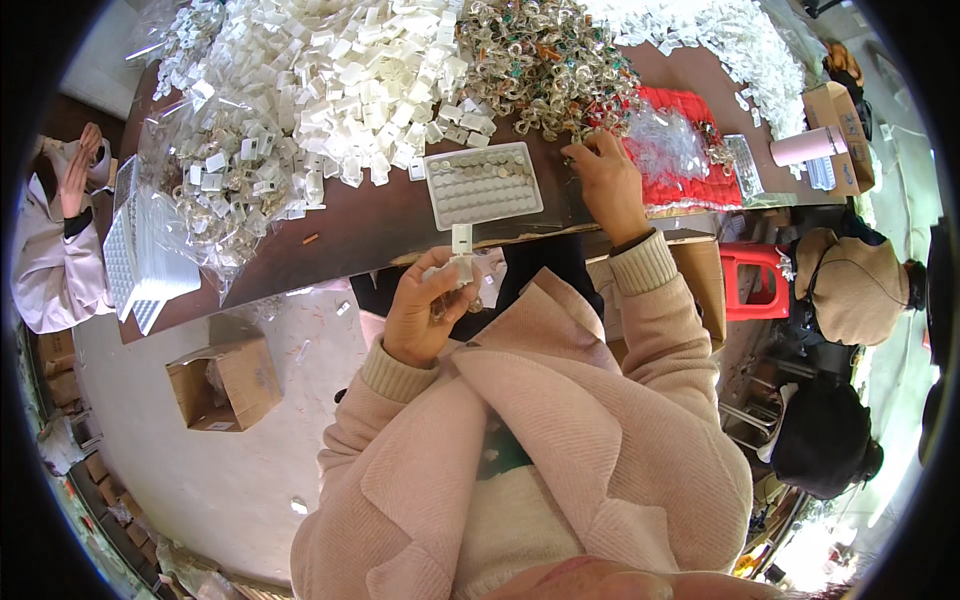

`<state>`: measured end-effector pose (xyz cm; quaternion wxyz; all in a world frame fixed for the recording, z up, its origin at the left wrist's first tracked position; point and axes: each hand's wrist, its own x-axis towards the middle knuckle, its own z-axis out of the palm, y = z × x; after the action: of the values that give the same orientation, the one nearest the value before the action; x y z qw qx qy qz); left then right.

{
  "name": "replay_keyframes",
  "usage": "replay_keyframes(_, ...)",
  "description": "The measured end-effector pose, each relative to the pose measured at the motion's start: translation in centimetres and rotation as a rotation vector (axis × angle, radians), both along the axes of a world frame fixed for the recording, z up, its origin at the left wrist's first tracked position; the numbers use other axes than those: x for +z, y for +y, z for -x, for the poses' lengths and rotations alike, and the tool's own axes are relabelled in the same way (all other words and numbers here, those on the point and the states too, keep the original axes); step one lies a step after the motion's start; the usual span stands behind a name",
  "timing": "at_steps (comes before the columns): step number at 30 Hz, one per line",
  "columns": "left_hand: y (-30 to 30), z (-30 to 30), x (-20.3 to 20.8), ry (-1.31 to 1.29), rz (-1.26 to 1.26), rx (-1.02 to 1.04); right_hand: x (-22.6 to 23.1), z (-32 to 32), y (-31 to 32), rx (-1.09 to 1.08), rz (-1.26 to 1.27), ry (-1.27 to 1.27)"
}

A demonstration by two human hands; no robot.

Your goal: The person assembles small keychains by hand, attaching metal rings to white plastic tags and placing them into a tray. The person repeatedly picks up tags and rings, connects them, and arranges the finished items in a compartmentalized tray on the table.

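Left hand [425,315] grasps a small white plastic piece [461,250] near the table edge; right hand [605,180] picks in the far pile of rings [540,60]. Loose grip could drop the piece.

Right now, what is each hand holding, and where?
Left hand pinches a small white plastic clip by its lower end. Right hand reaches into the metal-ring pile; grip unclear.

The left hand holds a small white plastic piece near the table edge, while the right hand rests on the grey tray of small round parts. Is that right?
Not quite. In the head view the right hand is not on the grey tray; it reaches into the pile of metallic rings beside the tray. The left hand does hold a small white plastic piece near the table edge.
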<state>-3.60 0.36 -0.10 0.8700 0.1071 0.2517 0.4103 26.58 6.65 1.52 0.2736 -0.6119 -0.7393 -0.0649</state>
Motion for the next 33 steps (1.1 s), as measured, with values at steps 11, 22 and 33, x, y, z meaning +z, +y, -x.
replay_keyframes(11,0.2,-0.6,-0.1,-0.021,-0.031,0.045,1.5,-2.7,-0.1,0.013,0.115,1.346)
replay_keyframes(22,0.2,-0.7,0.8,0.094,-0.195,0.15,3.9,2.5,-1.5,0.219,0.18,1.263)
replay_keyframes(33,-0.2,-1.3,3.0,0.202,-0.423,0.414,6.5,11.5,-5.6,0.41,0.202,0.881)
